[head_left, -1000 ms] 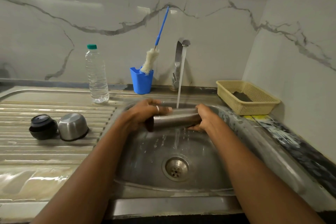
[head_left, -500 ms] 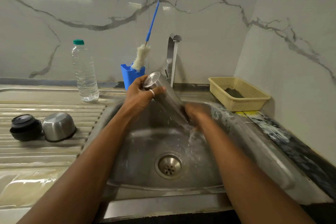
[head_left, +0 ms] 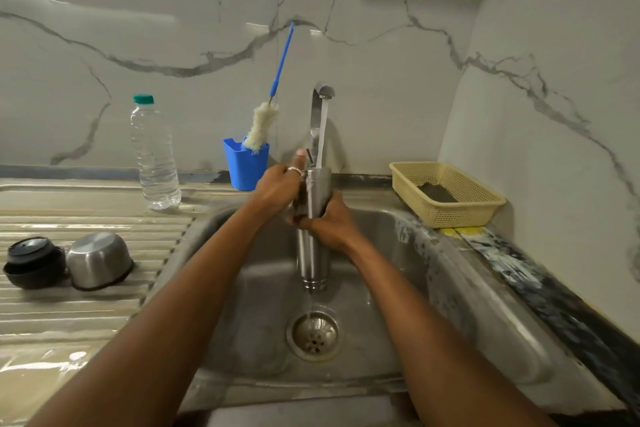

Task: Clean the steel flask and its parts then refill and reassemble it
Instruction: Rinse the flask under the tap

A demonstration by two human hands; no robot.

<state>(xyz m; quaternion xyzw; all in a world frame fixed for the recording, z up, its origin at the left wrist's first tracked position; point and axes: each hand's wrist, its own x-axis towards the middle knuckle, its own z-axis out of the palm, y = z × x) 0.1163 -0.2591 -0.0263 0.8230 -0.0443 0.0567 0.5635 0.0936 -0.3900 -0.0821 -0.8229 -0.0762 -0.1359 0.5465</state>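
Frame centre: the flask (head_left: 313, 260) is upright under the tap (head_left: 316, 104). The right hand (head_left: 330, 222) grips its middle; the left hand (head_left: 277, 190) seemingly clasps its top.

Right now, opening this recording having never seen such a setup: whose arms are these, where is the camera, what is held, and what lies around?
There is no machine here. A person works bare-handed, and the one camera sits on their head looking forward and down, so both arms reach in from the bottom edge. The left hand grips the steel flask near its mouth and the right hand grips its middle. Together they hold it upright over the sink while water from the tap runs onto its top. On the draining board at left lie a black lid and a steel cap, upside down. Behind stand a water bottle and a blue cup holding a brush. At right is a yellow basket.
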